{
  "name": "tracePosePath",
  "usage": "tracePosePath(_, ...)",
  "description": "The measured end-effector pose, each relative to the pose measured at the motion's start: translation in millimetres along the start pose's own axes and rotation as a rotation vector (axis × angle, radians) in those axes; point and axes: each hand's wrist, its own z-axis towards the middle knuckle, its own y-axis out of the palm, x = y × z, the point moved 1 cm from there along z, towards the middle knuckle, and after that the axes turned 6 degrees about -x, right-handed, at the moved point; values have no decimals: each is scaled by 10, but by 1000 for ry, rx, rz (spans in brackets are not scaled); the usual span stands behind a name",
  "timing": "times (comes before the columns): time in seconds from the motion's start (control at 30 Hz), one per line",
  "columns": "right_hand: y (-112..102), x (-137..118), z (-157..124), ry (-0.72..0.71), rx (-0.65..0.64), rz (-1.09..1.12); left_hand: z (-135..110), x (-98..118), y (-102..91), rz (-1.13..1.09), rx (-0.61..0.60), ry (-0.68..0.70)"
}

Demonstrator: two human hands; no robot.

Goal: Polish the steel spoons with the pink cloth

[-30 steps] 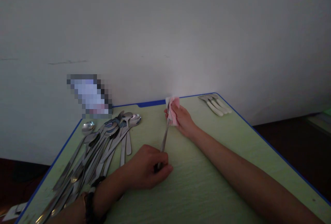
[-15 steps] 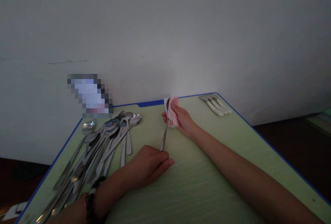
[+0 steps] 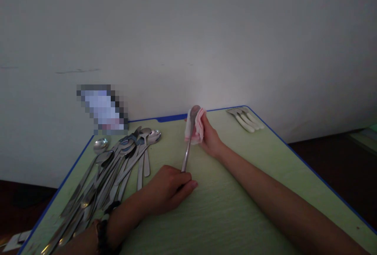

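Pale green with a blue rim, the table (image 3: pixel 224 196) spreads beneath a pink-and-white cloth (image 3: pixel 200 130); a jumbled pile of metal cutlery (image 3: pixel 113 168) lies to the cloth's left. A slim silvery spoon (image 3: pixel 193 119) slants up against the folded cloth, its rounded bowl dull and faintly pinkish, its handle shinier. The right hand (image 3: pixel 210 139), forearm slanting in from the cloth's right, clasps the cloth from behind. On the cloth's near side, the left hand (image 3: pixel 170 190), knuckles up, clamps the spoon's handle.
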Motion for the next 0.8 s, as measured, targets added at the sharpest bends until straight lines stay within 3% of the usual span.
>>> tracePosePath(0.23, -48, -66, 45, -45, 59, 258, -10, -8, -2, -80, 0, -31)
tracePosePath(0.37, -85, -46, 62, -64, 112, 324, -37, -27, 1, -161, -35, 31)
tracePosePath(0.47, -99, -20, 67, -65, 125, 287, -55, -25, -17, -225, -60, 77)
tracePosePath(0.8, -82, 91, 77, -149, 133, 115, -44, 11, -52, -228, -87, 40)
